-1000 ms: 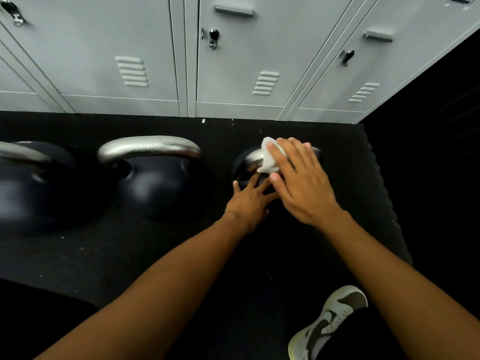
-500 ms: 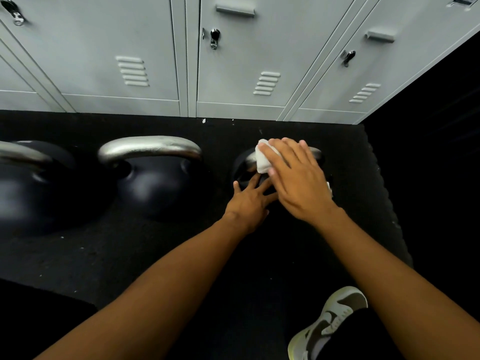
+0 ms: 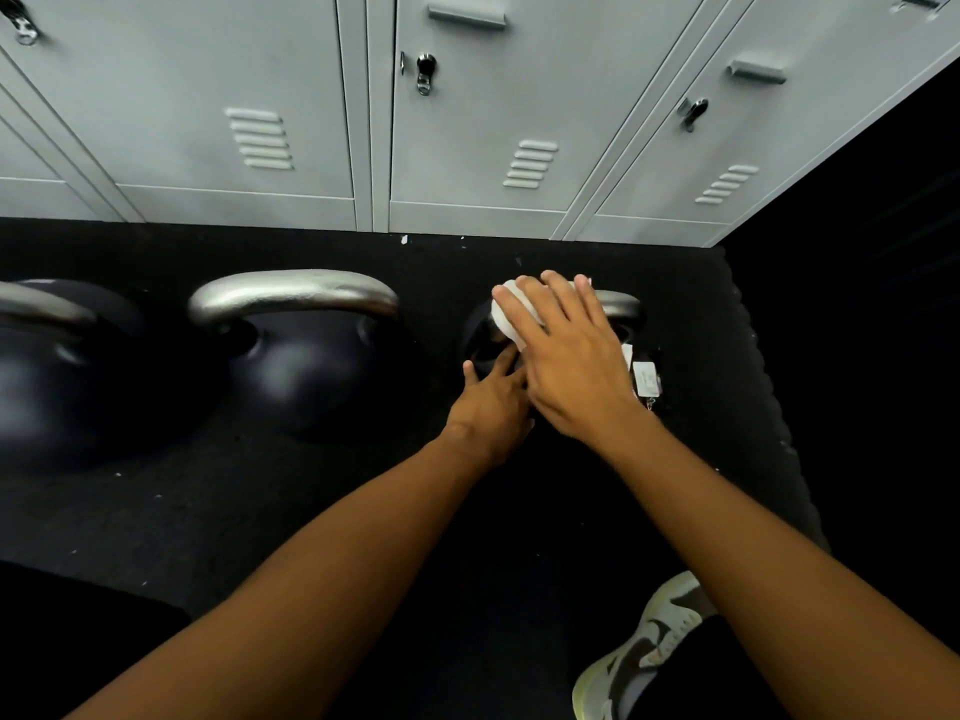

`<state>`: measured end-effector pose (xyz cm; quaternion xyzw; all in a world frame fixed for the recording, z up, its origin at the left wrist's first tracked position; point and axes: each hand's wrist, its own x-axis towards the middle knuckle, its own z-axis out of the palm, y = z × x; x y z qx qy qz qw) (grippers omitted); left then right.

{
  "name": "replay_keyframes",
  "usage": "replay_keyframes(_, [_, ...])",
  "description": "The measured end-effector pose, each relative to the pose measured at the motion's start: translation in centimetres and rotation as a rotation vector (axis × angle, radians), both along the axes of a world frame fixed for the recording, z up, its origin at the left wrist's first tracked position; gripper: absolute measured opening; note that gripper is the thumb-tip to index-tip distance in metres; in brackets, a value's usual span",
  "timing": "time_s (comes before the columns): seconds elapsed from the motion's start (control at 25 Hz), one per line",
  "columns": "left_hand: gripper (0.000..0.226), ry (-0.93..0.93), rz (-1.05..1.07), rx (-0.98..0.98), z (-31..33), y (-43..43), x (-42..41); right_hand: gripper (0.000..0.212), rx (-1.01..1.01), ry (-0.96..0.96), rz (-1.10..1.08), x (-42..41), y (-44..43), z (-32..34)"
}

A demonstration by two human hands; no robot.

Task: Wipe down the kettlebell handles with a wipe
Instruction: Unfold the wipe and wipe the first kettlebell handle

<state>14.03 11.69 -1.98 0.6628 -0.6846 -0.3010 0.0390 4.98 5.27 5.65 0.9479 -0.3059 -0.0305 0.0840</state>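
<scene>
Three black kettlebells with silver handles stand in a row on the black mat. My right hand lies over the handle of the small right kettlebell and grips a white wipe wrapped round the handle's left end. My left hand rests flat with spread fingers on that kettlebell's body, partly under the right hand. The middle kettlebell has a bare handle. The left kettlebell is cut off by the frame edge.
Grey lockers stand right behind the kettlebells. A white tag hangs on the small kettlebell's right side. My shoe is at the bottom right on the black rubber mat. Beyond the mat's right edge the floor is dark.
My right hand slid the wipe leftward along the small kettlebell's handle to its left end, uncovering the white tag. The left hand stayed in place.
</scene>
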Motion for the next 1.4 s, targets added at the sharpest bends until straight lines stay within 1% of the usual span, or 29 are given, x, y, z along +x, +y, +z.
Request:
replay_keyframes(0.04, [0.066, -0.003, -0.011, -0.013, 0.1, 0.1, 0.0, 0.067, 0.010, 0.004, 0.043, -1.0, -0.3, 0.4])
replay_keyframes(0.08, [0.066, -0.006, -0.019, -0.026, 0.2, 0.2, -0.1, 0.068, 0.025, -0.014, 0.053, -1.8, -1.0, 0.7])
replay_keyframes(0.12, [0.069, -0.012, -0.026, -0.036, 0.2, 0.3, -0.1, 0.064, 0.058, -0.038, 0.029, -2.3, -1.6, 1.0])
replay_keyframes(0.2, [0.074, -0.027, -0.035, -0.047, 0.2, 0.4, -0.2, 0.056, 0.159, -0.099, -0.088, -1.9, -3.0, 1.6])
replay_keyframes(0.28, [0.075, -0.039, -0.044, -0.038, 0.2, 0.3, -0.2, 0.058, 0.191, -0.079, -0.173, 0.1, -3.6, 1.8])
replay_keyframes(0.36, [0.072, -0.037, -0.039, -0.013, 0.4, 0.3, -0.1, 0.054, 0.164, 0.008, -0.176, 2.1, -2.9, 1.7])
replay_keyframes(0.44, [0.068, -0.038, -0.001, 0.003, 0.5, 0.3, -0.2, 0.044, 0.095, 0.044, -0.088, 2.1, -1.5, 1.0])
replay_keyframes(0.52, [0.067, -0.044, 0.027, -0.004, 0.3, 0.3, -0.3, 0.045, 0.014, 0.033, 0.027, 0.7, -0.4, 0.5])
replay_keyframes(0.6, [0.066, -0.055, 0.000, -0.022, 0.1, 0.3, -0.4, 0.047, -0.015, -0.008, 0.052, -0.9, -0.5, 0.5])
replay_keyframes(0.68, [0.065, -0.060, -0.030, -0.026, -0.1, 0.3, -0.3, 0.047, 0.017, -0.051, -0.043, -1.1, -1.2, 0.8])
replay_keyframes(0.76, [0.065, -0.055, -0.041, -0.020, 0.0, 0.2, -0.2, 0.049, 0.041, -0.078, -0.179, 0.6, -2.1, 1.1])
replay_keyframes(0.84, [0.064, -0.034, -0.020, -0.024, 0.1, 0.2, -0.2, 0.053, 0.011, -0.031, -0.254, 2.9, -1.9, 1.2])
replay_keyframes(0.88, [0.064, -0.015, 0.011, -0.017, 0.1, 0.2, -0.2, 0.052, -0.001, -0.001, -0.249, 3.7, -1.4, 1.2])
replay_keyframes(0.96, [0.066, -0.003, 0.067, 0.001, 0.1, 0.2, -0.3, 0.047, -0.010, 0.041, -0.131, 3.3, -0.1, 0.8])
replay_keyframes(1.04, [0.068, -0.041, 0.047, -0.012, -0.1, 0.3, -0.4, 0.052, 0.004, 0.039, -0.017, 1.2, 0.7, 0.7])
replay_keyframes(1.08, [0.067, -0.058, 0.025, -0.032, -0.2, 0.3, -0.4, 0.054, 0.012, 0.003, -0.005, 0.0, 0.5, 0.8])
replay_keyframes(1.16, [0.066, -0.044, -0.014, -0.044, -0.2, 0.2, -0.2, 0.052, 0.031, -0.079, -0.087, -1.0, -0.7, 1.4])
replay_keyframes(1.2, [0.067, -0.032, -0.032, -0.032, 0.0, 0.1, -0.1, 0.050, 0.051, -0.089, -0.152, -0.8, -1.5, 1.6])
replay_keyframes(1.24, [0.069, -0.029, -0.051, -0.023, 0.0, 0.0, -0.1, 0.050, 0.072, -0.079, -0.213, -0.2, -2.4, 1.8])
replay_keyframes(1.32, [0.071, -0.030, -0.068, -0.029, 0.2, 0.1, 0.0, 0.058, 0.120, -0.041, -0.287, 2.0, -3.2, 2.0])
replay_keyframes(1.4, [0.068, -0.008, -0.039, -0.005, 0.0, 0.0, 0.1, 0.055, 0.119, 0.010, -0.271, 3.7, -2.5, 2.1])
